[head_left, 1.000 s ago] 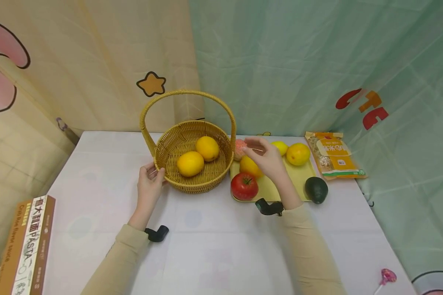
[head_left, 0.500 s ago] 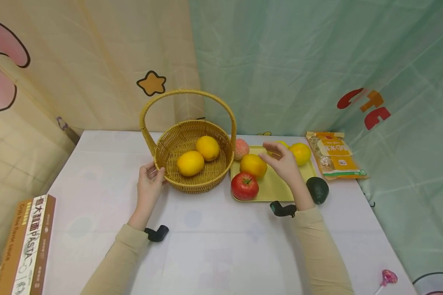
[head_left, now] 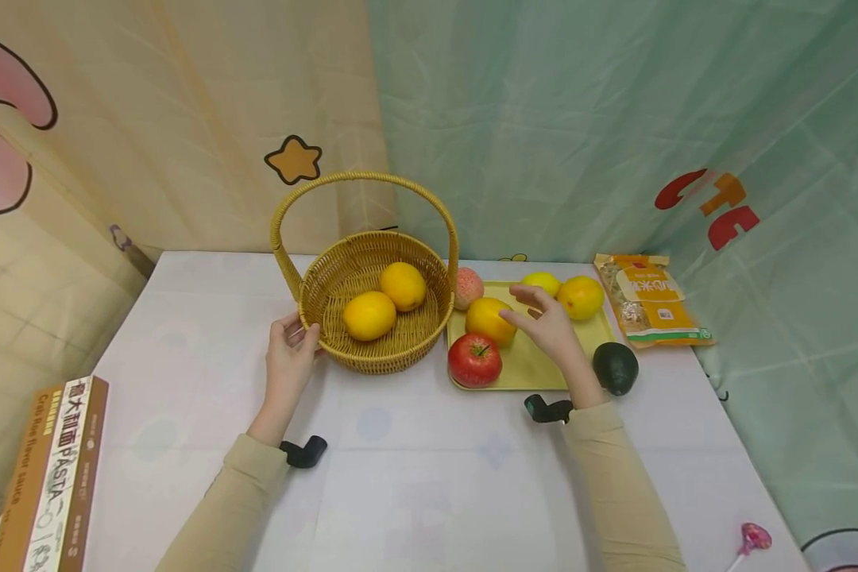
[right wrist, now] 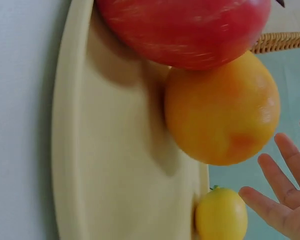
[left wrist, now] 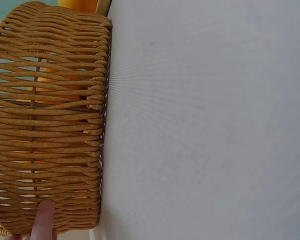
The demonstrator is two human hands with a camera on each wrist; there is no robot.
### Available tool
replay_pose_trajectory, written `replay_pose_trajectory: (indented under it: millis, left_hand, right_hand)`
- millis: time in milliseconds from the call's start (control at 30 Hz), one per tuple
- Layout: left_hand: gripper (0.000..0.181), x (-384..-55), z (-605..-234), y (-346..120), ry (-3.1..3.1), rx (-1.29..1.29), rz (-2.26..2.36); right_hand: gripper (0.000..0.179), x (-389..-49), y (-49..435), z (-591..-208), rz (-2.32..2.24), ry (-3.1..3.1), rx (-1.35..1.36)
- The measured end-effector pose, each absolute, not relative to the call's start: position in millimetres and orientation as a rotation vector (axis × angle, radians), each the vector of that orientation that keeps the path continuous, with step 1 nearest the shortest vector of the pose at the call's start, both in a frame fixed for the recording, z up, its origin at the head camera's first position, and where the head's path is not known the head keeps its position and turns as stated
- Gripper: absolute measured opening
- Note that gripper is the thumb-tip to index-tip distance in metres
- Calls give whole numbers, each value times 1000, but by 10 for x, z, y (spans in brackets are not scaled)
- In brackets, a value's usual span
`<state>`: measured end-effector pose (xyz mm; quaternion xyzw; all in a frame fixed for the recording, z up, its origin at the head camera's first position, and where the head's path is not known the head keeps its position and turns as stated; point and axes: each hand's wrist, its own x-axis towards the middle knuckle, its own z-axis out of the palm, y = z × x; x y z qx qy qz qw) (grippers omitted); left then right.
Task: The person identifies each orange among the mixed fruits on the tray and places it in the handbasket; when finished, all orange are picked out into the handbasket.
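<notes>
On the yellow tray (head_left: 536, 367), just behind the red tomato (head_left: 475, 361), an orange fruit (head_left: 489, 322) sits beside your right hand (head_left: 556, 330), spread wide and empty. Best cup the fruit's middle without nudging the tomato; your left hand (head_left: 291, 353) pinches the wicker basket (head_left: 375, 364) by its rim.

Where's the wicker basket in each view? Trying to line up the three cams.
Head: the basket stands left of centre, the left hand holding its rim.
Left wrist: it fills the left side, turned sideways.
Right wrist: just a wicker strip at the upper right edge, beside the red tomato.
Shared landmark: the white tabletop, right side in left wrist, left edge in right wrist.
</notes>
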<state>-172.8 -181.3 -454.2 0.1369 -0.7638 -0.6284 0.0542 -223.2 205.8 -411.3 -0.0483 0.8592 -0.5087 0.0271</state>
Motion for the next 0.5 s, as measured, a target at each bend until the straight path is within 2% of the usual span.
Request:
replay_pose_trajectory:
  millis: [500]
  left_hand:
    - [53, -1730, -4538, -1809, -2325, 432, -1903]
  right_hand:
    - [70, -2315, 2055, -4365, -1400, 2591, -107]
